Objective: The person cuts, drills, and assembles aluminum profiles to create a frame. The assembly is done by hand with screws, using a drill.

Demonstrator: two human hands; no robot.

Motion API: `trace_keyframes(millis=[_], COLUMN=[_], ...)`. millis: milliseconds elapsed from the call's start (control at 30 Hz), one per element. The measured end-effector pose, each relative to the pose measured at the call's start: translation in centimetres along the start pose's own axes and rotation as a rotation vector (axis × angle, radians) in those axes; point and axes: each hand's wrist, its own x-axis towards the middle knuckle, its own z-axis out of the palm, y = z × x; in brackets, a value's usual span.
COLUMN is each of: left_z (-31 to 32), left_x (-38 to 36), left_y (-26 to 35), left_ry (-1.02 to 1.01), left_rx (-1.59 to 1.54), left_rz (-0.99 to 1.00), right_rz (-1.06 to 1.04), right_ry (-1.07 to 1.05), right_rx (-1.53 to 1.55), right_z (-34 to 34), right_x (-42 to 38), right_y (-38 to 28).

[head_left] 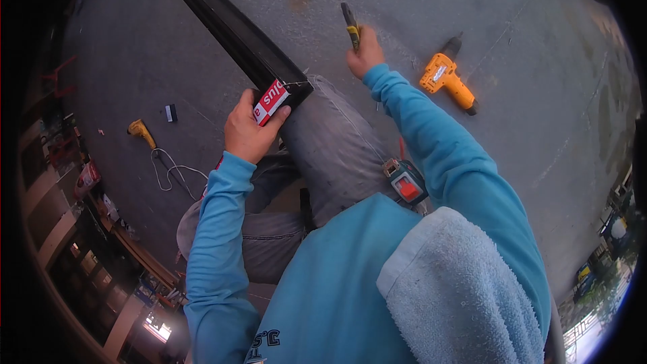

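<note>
A long black metal profile (pixel 239 27) runs from the upper left down to my knee, where its near end rests. Around that end my left hand (pixel 248 128) is closed, thumb and fingers on a red and white printed piece (pixel 271 102) with the letters "plus". Thin pale shreds stick out beside it at the profile's edge. My right hand (pixel 367 52) is wrapped round the handle of a black and yellow utility knife (pixel 349 19), its tip pointing away from me over the floor, to the right of the profile.
On the grey floor (pixel 431 0) an orange cordless drill (pixel 445 75) lies at the right. A yellow corded power tool (pixel 140 133) and a small dark box (pixel 171 113) are at the left. A tape measure (pixel 406 180) hangs at my waist; a towel (pixel 465 283) drapes over my chest.
</note>
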Motion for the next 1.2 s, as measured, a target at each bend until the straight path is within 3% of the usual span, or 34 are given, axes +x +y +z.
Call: trace_keyframes(millis=[33, 133, 167, 233, 300, 333, 400, 433, 500, 567, 633, 733, 1200], left_z=[-0.1, -0.4, -0.8, -2.2, -1.4, -1.2, 0.4, 0.8, 1.5, 1.2, 1.6, 1.5, 1.1], left_x=[0.0, 1.3, 2.0, 4.0, 6.6, 7.3, 7.2, 7.3, 8.0, 7.6, 7.6, 7.5, 7.6], left_y=[0.1, -0.7, -1.3, -2.3, -4.5, -4.4, -3.1, -2.5, -5.2, -4.1, -4.1, -4.0, -5.4], left_ry=[-0.004, -0.067, -0.15, -0.307, -0.369, -0.429, -0.432, -0.43, -0.391, -0.382, -0.329, -0.323, -0.407], left_rx=[-0.004, -0.416, -0.722, -1.017, -1.127, -1.238, -1.302, -1.373, -1.396, -1.361, -1.353, -1.344, -1.245], left_rz=[0.012, 0.036, -0.14, -0.232, -0.253, -0.271, -0.313, -0.355, -0.391, -0.428, -0.4, -0.389, -0.26], right_rz=[0.152, 0.238, 0.239, 0.252, 0.04, 0.045, 0.078, 0.077, 0.106, 0.166, 0.276, 0.315, 0.17], right_ry=[0.044, 0.01, -0.001, -0.021, 0.373, 0.374, -0.029, -0.027, -0.32, -0.328, -0.451, -0.625, -0.47], right_rx=[-0.124, -0.404, -0.5, -0.593, -0.73, -0.725, 0.043, 0.051, 0.105, 0.007, -0.37, -0.452, -0.465], right_z=[0.2, -1.2, -1.8, -1.8, -0.9, -0.6, -0.1, 0.0, 0.3, 0.8, 1.1, 0.2, 0.8], right_x=[0.0, -1.0, -1.6, -2.9, -3.6, -3.9, -4.7, -5.2, -6.2, -6.7, -7.6, -9.1, -11.7], right_y=[3.2, 11.2, 12.2, 12.3, 10.3, 9.4, 7.3, 5.9, 3.9, 5.1, 8.1, 9.7, 12.8])
